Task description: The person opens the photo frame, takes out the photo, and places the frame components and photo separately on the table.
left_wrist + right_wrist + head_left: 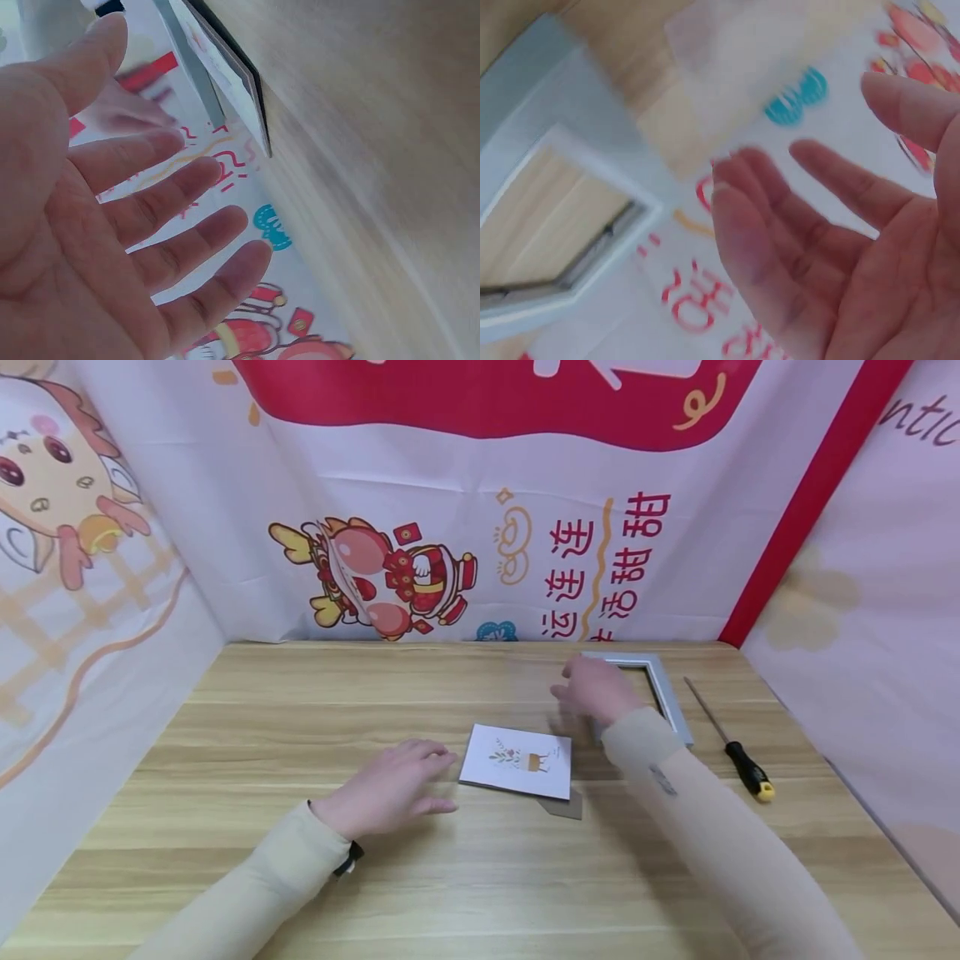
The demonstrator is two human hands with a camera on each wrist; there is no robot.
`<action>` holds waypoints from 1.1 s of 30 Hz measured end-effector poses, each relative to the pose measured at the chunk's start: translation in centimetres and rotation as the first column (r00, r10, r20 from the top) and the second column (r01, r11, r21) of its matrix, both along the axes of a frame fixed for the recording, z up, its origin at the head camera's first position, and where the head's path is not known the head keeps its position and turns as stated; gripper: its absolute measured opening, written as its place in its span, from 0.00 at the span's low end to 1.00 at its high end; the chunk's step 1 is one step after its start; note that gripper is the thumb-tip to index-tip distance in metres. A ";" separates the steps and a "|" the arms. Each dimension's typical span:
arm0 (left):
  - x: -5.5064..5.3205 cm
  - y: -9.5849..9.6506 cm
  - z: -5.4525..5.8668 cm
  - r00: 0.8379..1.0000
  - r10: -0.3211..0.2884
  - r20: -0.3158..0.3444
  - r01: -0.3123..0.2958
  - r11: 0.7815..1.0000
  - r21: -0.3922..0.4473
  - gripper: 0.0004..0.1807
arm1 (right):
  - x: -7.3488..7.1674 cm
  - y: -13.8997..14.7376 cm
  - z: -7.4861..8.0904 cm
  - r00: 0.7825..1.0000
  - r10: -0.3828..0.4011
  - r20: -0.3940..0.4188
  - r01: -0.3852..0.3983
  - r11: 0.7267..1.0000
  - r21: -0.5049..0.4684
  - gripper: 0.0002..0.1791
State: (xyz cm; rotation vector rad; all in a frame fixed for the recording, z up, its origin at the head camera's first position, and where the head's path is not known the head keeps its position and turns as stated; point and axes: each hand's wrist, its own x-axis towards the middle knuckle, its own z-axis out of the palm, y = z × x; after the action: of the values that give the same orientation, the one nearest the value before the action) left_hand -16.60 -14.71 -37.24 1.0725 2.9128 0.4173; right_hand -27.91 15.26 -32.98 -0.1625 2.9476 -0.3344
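My left hand (386, 785) hovers just left of a white card (516, 762) printed with a potted plant, its fingers spread and holding nothing. Under the card a grey-brown backing board (564, 806) pokes out at the near right corner. My right hand (597, 687), blurred, is over the left side of a silver-grey picture frame (672, 702) and hides part of it. In the right wrist view its fingers (742, 247) are loosely bent with nothing between them. Beyond the fingertips there, a clear sheet (727, 71) shows faintly on the table.
A screwdriver (742, 764) with a black and yellow handle lies right of the frame. The wooden table (300, 718) meets printed cloth walls (480, 468) at the back and both sides.
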 end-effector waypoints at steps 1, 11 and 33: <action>-0.4 0.1 -0.1 1.000 0.009 0.023 -0.009 1.000 0.002 0.35 | 0.6 0.8 0.3 1.000 -0.002 0.010 0.002 1.000 -0.023 0.26; -5.3 2.8 -1.6 0.935 0.229 0.271 -0.241 0.970 0.014 0.26 | 4.5 6.9 -1.2 0.999 -0.030 0.013 0.031 0.988 -0.154 0.26; -7.5 7.9 -1.8 0.846 0.429 0.315 -0.402 0.903 -0.150 0.33 | 4.7 8.7 -1.7 0.996 -0.082 0.031 0.087 0.975 -0.203 0.26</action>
State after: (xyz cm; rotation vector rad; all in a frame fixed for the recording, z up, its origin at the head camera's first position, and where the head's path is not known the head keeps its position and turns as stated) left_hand -24.11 -6.77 -38.99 0.2994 2.7907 0.4359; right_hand -23.22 24.00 -34.65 -0.0585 2.8989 -0.6468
